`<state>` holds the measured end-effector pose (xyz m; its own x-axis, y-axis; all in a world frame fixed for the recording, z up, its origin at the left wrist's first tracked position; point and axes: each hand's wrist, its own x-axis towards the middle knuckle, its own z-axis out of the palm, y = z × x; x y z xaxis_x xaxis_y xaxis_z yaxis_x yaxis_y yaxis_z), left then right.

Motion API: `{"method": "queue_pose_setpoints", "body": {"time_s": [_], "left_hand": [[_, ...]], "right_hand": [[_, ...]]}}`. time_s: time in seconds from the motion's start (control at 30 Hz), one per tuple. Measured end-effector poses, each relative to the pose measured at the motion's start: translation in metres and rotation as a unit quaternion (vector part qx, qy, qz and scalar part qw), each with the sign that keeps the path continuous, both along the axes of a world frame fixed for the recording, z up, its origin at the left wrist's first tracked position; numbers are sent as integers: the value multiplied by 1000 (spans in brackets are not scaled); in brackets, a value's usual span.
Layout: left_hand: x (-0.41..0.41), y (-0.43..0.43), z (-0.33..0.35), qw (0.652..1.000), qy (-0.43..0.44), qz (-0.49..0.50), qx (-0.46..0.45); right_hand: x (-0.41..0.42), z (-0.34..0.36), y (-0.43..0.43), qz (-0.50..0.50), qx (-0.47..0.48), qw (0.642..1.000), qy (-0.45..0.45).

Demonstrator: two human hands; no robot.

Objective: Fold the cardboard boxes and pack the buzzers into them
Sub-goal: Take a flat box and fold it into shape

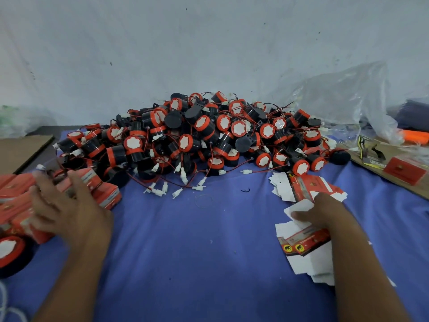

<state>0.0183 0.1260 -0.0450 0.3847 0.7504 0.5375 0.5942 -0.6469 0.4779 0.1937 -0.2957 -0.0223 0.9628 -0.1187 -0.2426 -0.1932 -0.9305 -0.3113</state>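
A big heap of black and red buzzers (pixel 209 135) with thin wires and white plugs fills the far middle of the blue cloth. At the left lies a pile of folded red boxes (pixel 16 205); my left hand (pixel 62 205) hovers over it, blurred, fingers spread and holding nothing. On the right is a loose spread of flat unfolded box blanks (pixel 308 187), white and red. My right hand (pixel 318 212) rests on them, thumb and fingers pinching a white blank (pixel 298 206). A lone buzzer (pixel 10 254) lies at the near left edge.
The blue cloth (pixel 197 252) covers the work surface. Brown cardboard sheets lie at the far left (pixel 21 147) and far right (pixel 394 177), the right one bearing a red box (pixel 405 169). A clear plastic bag (pixel 336 98) bulges at the back right against the pale wall.
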Motion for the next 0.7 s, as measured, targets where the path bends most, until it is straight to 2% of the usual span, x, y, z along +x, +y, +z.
{"method": "queue_pose_setpoints", "body": {"time_s": [0.1, 0.2, 0.27, 0.33, 0.4, 0.47, 0.5, 0.57, 0.6, 0.63, 0.7], "left_hand": [[4, -11, 0, 998, -12, -26, 57], [7, -26, -4, 992, -12, -75, 102], [11, -39, -4, 985, -43, -127, 105], [16, -61, -6, 970, -78, -208, 102], [18, -85, -8, 942, -91, -312, 84], [16, -105, -9, 907, -85, -413, 5], [15, -115, -8, 887, -85, -450, -57], [13, -136, -7, 837, -102, -496, -207], [12, -148, -5, 793, -119, -512, -307], [12, -159, -1, 728, -136, -526, -418], [11, -169, 3, 560, -154, -534, -615]], "right_hand": [[1, 5, -1, -31, 5, 998, -52], [-2, 12, -4, -67, 32, 983, -169], [-1, 14, -2, -84, 60, 956, -274], [-2, 18, 3, -94, 80, 900, -419], [-7, 27, 12, -76, 120, 818, -558], [-16, 32, 27, -35, 197, 747, -634], [-22, 32, 39, -12, 249, 724, -643], [-38, 27, 70, 50, 351, 712, -606], [-48, 23, 88, 86, 395, 722, -562], [-58, 17, 106, 124, 427, 742, -502], [-79, 2, 137, 198, 433, 791, -385]]}}
